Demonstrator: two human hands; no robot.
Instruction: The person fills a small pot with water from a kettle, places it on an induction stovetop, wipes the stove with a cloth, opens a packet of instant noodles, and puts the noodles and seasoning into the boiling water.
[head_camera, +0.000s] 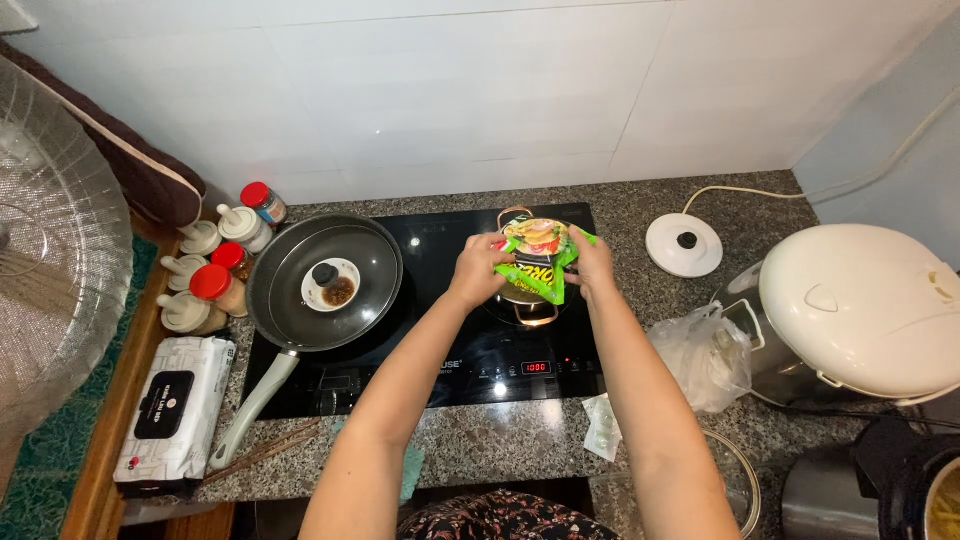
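Both my hands hold a green instant-noodle packet (538, 257) over a small metal pot (524, 303) with copper-coloured handles. My left hand (480, 267) grips the packet's left side and my right hand (594, 263) grips its right side. The packet is tilted and hides most of the pot. The pot stands on the right zone of a black induction hob (440, 360) whose red display is lit.
A frying pan (322, 283) with a glass lid and pale handle sits on the hob's left zone. Spice jars (220, 275) stand left of it, a wet-wipes pack (172, 412) below. A white lid (684, 244), plastic bag (703, 353) and rice cooker (868, 312) lie right.
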